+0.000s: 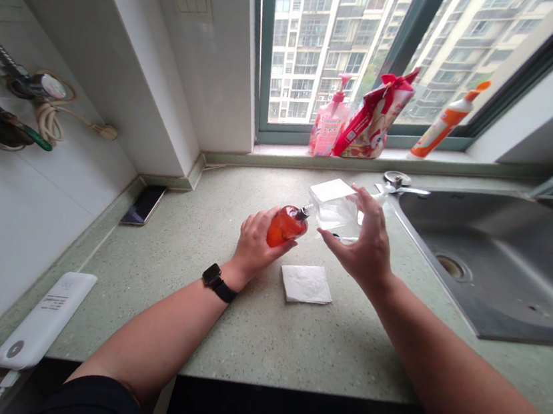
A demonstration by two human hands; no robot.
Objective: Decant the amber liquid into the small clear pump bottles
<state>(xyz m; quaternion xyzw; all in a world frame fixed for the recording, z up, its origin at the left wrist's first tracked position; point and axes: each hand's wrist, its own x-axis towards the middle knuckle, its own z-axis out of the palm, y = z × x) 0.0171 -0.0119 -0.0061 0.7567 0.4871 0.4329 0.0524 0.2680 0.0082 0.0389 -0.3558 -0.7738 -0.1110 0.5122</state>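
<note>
My left hand (255, 241) is wrapped round a small orange bottle (286, 225), tipped on its side with its neck pointing right. My right hand (367, 241) holds a clear, square plastic container (333, 207) with a white top, its fingers curled round it just to the right of the bottle's neck. Both hands hover above the green speckled counter (222, 321). A folded white tissue (306, 283) lies flat on the counter just below and between the hands. A black watch sits on my left wrist.
A steel sink (492, 260) fills the right side, with a tap at its far right. On the windowsill stand a pink pump bottle (329, 123), a red pouch (376, 115) and an orange-and-white bottle (445, 123). A phone (144, 204) lies by the wall; a white power bank (43, 321) sits at the left edge.
</note>
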